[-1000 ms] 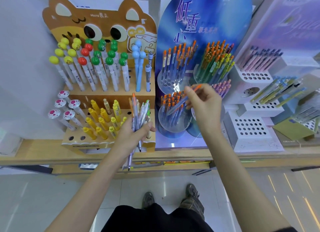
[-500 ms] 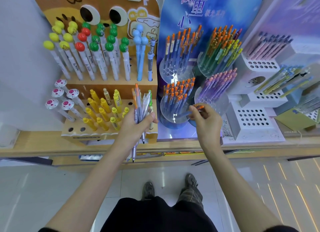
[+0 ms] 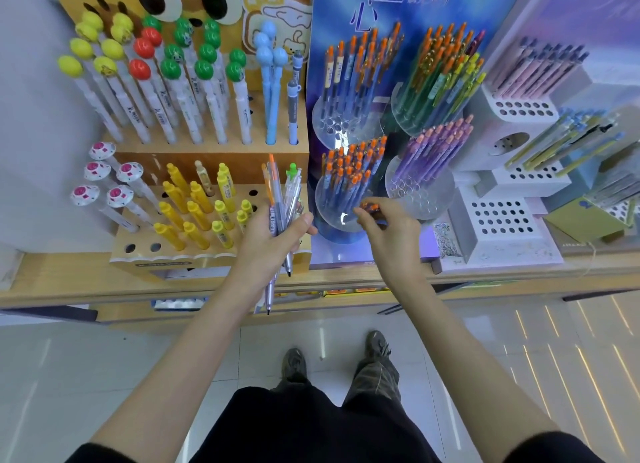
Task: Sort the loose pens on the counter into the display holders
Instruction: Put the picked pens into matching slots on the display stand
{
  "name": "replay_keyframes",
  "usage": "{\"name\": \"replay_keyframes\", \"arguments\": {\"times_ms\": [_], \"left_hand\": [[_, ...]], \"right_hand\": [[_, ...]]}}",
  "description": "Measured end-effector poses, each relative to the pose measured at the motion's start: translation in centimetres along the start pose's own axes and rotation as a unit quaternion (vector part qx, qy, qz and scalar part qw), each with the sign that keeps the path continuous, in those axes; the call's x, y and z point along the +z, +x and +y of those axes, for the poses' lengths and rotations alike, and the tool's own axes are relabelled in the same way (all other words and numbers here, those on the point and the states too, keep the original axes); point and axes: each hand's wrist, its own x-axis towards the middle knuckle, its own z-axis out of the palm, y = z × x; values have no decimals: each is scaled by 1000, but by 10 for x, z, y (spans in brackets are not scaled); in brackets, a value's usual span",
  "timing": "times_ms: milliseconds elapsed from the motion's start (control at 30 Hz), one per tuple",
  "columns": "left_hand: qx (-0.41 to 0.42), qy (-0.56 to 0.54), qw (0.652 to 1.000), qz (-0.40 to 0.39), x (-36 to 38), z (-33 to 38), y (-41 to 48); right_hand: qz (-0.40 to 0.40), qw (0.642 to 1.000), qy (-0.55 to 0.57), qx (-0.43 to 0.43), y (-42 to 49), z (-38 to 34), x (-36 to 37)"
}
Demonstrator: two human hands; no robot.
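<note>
My left hand [image 3: 268, 237] grips a bundle of loose pens [image 3: 282, 199], upright, with orange and green caps sticking out above the fist and tips hanging below the counter edge. My right hand [image 3: 388, 228] pinches an orange-capped blue pen [image 3: 370, 207] at the front rim of the lower left clear round holder [image 3: 327, 204], which is packed with matching orange-capped pens. Only the pen's orange top shows between my fingers.
A brown cardboard cat display [image 3: 207, 199] with yellow, green and white pens stands left. Clear holders of purple pens [image 3: 420, 182] and mixed pens [image 3: 433, 92] stand right of the blue one. White perforated blocks [image 3: 502, 216] sit far right. The wooden counter edge [image 3: 104, 289] runs below.
My right hand came down from in front of the upper holders to the lower left clear holder, carrying the orange-capped pen. The left hand shifted slightly right with its bundle.
</note>
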Motion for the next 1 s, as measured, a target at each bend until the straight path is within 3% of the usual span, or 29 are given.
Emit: {"name": "replay_keyframes", "arguments": {"times_ms": [133, 333, 600, 767, 867, 1000], "left_hand": [[0, -3, 1000, -3, 0, 1, 0], [-1, -3, 1000, 4, 1, 2, -1], [12, -31, 999, -28, 9, 8, 1], [-29, -104, 989, -97, 9, 13, 2], [-27, -54, 986, -153, 11, 15, 3], [-22, 15, 983, -179, 20, 16, 5]], "right_hand": [[-38, 996, 8, 76, 13, -3, 6], [-11, 990, 51, 130, 25, -6, 9], [-45, 991, 2, 127, 22, -7, 5], [29, 996, 72, 38, 13, -33, -11], [-32, 990, 138, 23, 23, -61, -25], [-136, 984, 112, 32, 33, -79, -28]]}}
